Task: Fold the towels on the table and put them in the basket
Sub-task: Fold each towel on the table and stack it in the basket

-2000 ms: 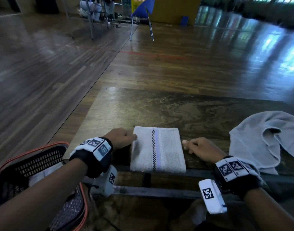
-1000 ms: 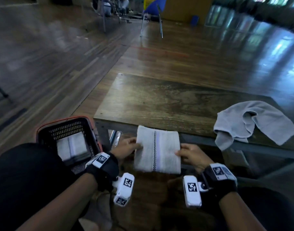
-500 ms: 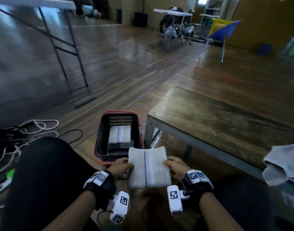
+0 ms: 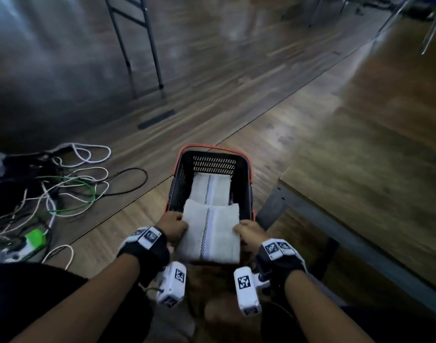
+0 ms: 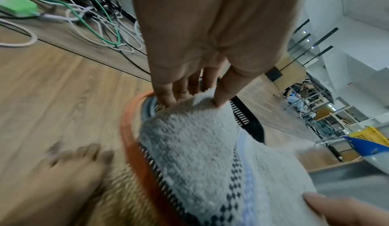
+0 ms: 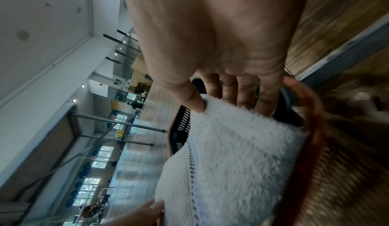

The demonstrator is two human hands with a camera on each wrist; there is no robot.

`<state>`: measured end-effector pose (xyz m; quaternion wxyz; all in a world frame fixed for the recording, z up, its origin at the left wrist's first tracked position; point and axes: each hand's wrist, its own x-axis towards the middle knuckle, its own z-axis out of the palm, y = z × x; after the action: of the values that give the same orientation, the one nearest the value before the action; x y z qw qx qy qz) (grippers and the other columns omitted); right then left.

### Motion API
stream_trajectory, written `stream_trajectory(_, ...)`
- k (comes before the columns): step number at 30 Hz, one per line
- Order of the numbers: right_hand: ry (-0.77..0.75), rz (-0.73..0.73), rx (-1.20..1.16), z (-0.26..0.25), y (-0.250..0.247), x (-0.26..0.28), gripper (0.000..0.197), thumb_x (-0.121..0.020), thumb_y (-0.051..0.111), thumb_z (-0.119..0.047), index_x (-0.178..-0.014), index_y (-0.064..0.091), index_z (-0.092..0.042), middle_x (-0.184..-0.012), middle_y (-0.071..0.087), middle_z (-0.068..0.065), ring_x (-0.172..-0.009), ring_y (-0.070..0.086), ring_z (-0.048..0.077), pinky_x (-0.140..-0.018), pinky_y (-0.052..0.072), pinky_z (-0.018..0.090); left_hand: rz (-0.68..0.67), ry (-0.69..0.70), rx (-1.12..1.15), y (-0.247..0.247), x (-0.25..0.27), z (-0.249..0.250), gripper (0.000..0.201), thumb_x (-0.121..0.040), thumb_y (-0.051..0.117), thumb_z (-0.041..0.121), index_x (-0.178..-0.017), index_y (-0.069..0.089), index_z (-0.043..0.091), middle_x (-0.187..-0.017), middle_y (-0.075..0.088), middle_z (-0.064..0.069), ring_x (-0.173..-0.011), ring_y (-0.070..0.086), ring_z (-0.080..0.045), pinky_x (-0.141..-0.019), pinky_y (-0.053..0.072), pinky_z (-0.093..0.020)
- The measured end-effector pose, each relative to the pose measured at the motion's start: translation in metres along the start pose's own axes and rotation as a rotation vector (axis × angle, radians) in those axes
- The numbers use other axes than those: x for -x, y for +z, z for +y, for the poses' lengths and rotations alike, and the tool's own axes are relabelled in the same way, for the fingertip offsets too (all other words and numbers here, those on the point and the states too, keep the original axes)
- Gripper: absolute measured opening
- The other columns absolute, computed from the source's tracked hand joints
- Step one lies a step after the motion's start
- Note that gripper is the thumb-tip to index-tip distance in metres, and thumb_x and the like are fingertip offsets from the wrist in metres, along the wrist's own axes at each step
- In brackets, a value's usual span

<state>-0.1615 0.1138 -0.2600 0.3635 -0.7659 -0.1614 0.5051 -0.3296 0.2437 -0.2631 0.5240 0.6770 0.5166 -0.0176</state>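
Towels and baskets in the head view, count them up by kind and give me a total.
Folded white terry towels with a checked stripe: 2, one held by both hands, one lying in the basket
Black plastic baskets with an orange rim: 1
Total: 3

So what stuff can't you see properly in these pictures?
- Bottom of the basket: head view, hidden by the towel already inside, so how many lie under it is unknown.
- Near rim of the basket: head view, covered by the folded towel that the left hand and right hand hold.
- Table: cut off by the right edge.
- Bare foot: left wrist view, blurred.
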Motion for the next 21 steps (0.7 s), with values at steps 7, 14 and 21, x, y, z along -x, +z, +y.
stream_trajectory(7, 0.014, 0.182, 0.119, -0.026, 0.003, -0.166, 0.028, -0.085, 0.048, -0.005, -0.107, 0.064, 0.000, -0.109, 0.066, 0.020, -0.103, 0.061, 0.033, -0.085, 0.045, 0.031, 0.061, -0.015, -0.195, 0.000, -0.159, 0.024, 0.016, -0.085, 0.043, 0.001, -0.086, 0.058, -0.002, -0.102, 0.060, -0.023, -0.097, 0.057, -0.032, -0.080, 0.044, -0.034)
stream_trajectory(14, -0.048, 0.371, 0.004, -0.037, 0.023, -0.250, 0.029, -0.085, 0.043, -0.002, -0.105, 0.063, 0.002, -0.094, 0.061, 0.017, -0.089, 0.056, 0.030, -0.071, 0.038, 0.028, 0.227, -0.019, -0.127, 0.015, -0.238, 0.019, 0.035, -0.084, 0.048, 0.002, -0.118, 0.055, 0.002, -0.119, 0.061, -0.020, -0.110, 0.056, -0.034, -0.080, 0.037, -0.026)
stream_trajectory(21, -0.048, 0.457, -0.014, -0.032, 0.029, -0.261, 0.034, -0.085, 0.045, -0.006, -0.116, 0.060, -0.002, -0.116, 0.063, 0.020, -0.105, 0.058, 0.035, -0.076, 0.039, 0.027, 0.311, -0.051, -0.063, 0.025, -0.255, 0.008, 0.037, -0.082, 0.051, -0.001, -0.119, 0.052, 0.000, -0.119, 0.060, -0.022, -0.111, 0.055, -0.036, -0.089, 0.043, -0.033)
